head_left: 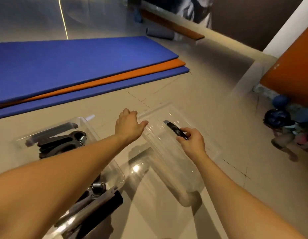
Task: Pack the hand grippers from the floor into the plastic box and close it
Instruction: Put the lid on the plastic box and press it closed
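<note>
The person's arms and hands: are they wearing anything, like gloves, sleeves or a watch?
No. Both forearms are bare, with no sleeve in view. The left hand and right hand wear no gloves, and no watch, band or ring shows on the sides facing the camera.

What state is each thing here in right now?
Clear plastic box: open, lid off.
Black hand grippers: lying inside the box.
Clear plastic lid: off the box, held beside it.
Slim black clip: pinched by the right hand.
Left hand: gripping the lid's edge.
Blue and orange mats: unrolled, stacked flat.
</note>
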A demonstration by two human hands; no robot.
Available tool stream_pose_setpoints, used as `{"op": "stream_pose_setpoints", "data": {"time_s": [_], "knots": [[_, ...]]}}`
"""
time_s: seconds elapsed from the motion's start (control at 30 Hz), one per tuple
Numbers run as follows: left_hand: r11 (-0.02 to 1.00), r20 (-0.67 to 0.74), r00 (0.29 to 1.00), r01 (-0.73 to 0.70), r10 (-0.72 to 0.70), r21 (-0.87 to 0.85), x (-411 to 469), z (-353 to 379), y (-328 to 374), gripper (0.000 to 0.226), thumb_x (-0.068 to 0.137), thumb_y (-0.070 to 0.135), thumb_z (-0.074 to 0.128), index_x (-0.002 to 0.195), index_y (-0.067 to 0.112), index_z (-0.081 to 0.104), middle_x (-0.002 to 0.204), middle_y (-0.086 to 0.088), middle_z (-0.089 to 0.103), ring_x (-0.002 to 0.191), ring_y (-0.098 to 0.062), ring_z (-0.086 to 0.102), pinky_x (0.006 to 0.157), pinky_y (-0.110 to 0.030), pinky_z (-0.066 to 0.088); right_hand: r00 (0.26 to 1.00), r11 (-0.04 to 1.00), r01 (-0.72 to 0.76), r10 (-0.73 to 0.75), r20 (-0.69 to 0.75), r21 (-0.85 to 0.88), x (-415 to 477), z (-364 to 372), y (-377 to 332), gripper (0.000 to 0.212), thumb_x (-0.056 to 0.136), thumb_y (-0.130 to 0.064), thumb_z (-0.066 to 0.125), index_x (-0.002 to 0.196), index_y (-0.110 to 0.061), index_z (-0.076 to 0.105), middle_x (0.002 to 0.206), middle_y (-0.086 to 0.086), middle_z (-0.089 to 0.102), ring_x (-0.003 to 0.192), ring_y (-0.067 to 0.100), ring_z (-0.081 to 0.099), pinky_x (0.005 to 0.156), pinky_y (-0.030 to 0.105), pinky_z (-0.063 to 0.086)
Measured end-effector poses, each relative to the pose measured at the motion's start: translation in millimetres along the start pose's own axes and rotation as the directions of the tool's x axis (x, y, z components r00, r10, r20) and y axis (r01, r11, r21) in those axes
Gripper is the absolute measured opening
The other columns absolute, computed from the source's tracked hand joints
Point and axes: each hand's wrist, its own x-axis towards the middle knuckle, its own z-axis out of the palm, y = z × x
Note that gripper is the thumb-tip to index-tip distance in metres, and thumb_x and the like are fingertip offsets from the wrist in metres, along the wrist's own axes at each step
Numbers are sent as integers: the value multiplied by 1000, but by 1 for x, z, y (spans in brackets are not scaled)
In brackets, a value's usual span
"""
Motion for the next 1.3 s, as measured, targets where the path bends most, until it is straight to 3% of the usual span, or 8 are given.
{"op": "stream_pose_setpoints", "data": {"time_s": [0.1, 0.23, 0.33, 0.47, 0.67, 0.77, 1.13, 1.3], "knots": [[998, -138, 989, 47, -53, -46, -2, -80, -6, 37, 95, 48, 61, 108, 14, 60, 106, -2, 61, 97, -23, 57, 81, -40, 51, 994, 996, 84, -85, 64, 29, -1, -10, -79, 38, 87, -22, 75, 124, -24, 69, 105, 2, 63, 87, 17, 58, 65, 24, 39], [983, -296, 946, 163, -134, 78, -2, -146, -28, 31, 95, 32, 60, 73, 9, 58, 70, -7, 59, 65, -29, 55, 52, -32, 32, 968, 978, 200, -206, 141, 57, -4, 8, -147, 39, 86, -23, 75, 125, -22, 70, 93, 0, 66, 78, 14, 61, 68, 24, 43], [958, -326, 928, 243, -182, 155, -5, -166, -43, 27, 93, 33, 61, 73, 15, 65, 62, -6, 58, 53, -22, 51, 46, -28, 29, 949, 962, 248, -265, 171, 114, -4, 29, -162, 40, 87, -22, 75, 126, -21, 70, 92, -5, 64, 79, 8, 60, 69, 20, 44], [930, -249, 931, 316, -267, 186, -19, -174, -65, 21, 92, 35, 62, 77, 19, 65, 70, -11, 68, 53, -24, 53, 47, -28, 37, 897, 950, 300, -310, 315, 81, 7, 49, -170, 39, 89, -22, 75, 127, -22, 69, 111, 1, 64, 101, 20, 62, 93, 36, 52], [836, -163, 830, 546, -533, 46, -54, -184, -107, 26, 84, 35, 71, 78, 9, 74, 78, -13, 72, 59, -29, 63, 62, -40, 59, 666, 850, 524, -450, 595, 55, 19, 76, -210, 35, 88, -12, 75, 122, -15, 72, 106, 6, 68, 98, 25, 63, 90, 38, 53], [773, -211, 749, 632, -628, -56, -84, -179, -131, 34, 83, 45, 74, 76, 11, 74, 78, -11, 73, 72, -27, 70, 68, -42, 60, 495, 730, 680, -530, 688, 74, 21, 100, -237, 35, 87, -9, 76, 121, -16, 72, 106, 2, 67, 95, 18, 60, 78, 24, 46], [263, -168, 202, 717, -965, -645, -203, -121, -118, 31, 75, 28, 87, 85, 5, 68, 67, -10, 73, 56, -21, 72, 53, -31, 60, 20, 258, 950, -606, 795, 174, -18, 195, -281, 37, 85, -10, 71, 118, -25, 74, 106, -1, 68, 92, 21, 63, 85, 38, 57], [54, -113, -77, 538, -991, -841, -230, -65, -78, 36, 75, 23, 87, 91, 2, 63, 75, -18, 72, 60, -32, 73, 63, -46, 64, -32, 255, 932, -650, 759, 258, -20, 227, -268, 47, 86, -29, 76, 131, -22, 64, 122, 2, 60, 111, 26, 60, 92, 38, 51]]}}
